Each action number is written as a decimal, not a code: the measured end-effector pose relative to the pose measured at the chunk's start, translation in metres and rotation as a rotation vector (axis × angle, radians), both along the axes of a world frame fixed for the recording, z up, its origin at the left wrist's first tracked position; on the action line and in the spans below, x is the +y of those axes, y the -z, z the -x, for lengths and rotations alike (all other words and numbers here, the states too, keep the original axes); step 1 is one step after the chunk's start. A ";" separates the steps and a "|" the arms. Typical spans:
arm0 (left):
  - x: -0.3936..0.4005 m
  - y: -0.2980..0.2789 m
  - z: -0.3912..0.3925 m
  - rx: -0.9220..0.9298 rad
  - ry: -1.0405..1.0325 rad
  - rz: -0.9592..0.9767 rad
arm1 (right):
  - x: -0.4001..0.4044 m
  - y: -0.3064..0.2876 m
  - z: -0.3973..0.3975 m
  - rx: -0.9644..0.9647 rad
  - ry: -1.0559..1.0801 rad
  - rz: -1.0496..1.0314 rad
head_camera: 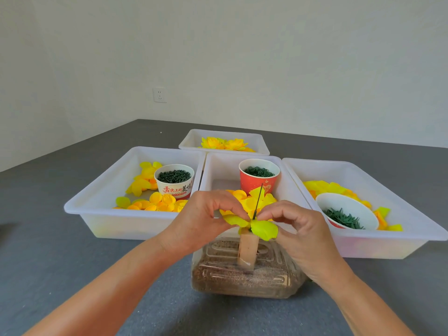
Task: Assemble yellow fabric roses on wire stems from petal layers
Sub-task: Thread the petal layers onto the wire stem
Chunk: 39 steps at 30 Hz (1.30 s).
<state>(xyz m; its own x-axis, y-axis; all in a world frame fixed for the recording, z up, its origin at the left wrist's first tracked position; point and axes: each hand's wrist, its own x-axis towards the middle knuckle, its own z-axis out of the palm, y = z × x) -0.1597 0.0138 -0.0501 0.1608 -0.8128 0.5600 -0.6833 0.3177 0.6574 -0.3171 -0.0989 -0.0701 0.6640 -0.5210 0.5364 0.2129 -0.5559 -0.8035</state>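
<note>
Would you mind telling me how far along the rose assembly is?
Done: finished roses lie in the far tray. In hand: left hand and right hand pinch a petal layer on the wire stem. Left: loose petals fill the trays.

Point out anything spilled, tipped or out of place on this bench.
Nothing stands out. Cups sit upright in their trays, finished roses lie in the far tray, and both hands pinch the petal layer on the wire stem.
</note>
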 end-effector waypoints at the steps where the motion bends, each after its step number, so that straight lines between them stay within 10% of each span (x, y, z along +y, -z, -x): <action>1: 0.000 0.001 -0.001 -0.093 -0.017 0.039 | 0.000 0.002 0.002 0.001 0.010 0.089; 6: 0.004 -0.003 -0.003 -0.437 -0.056 0.053 | 0.002 0.004 0.005 0.052 0.092 0.331; 13: 0.009 -0.024 -0.006 0.138 -0.044 -0.143 | 0.000 0.000 0.005 0.045 0.108 0.369; 29: -0.017 -0.012 0.004 0.156 0.020 -0.268 | -0.054 -0.014 -0.011 0.008 0.362 -0.164; 39: -0.033 -0.025 -0.025 0.300 0.361 -0.545 | -0.098 -0.026 -0.064 0.184 0.448 -0.078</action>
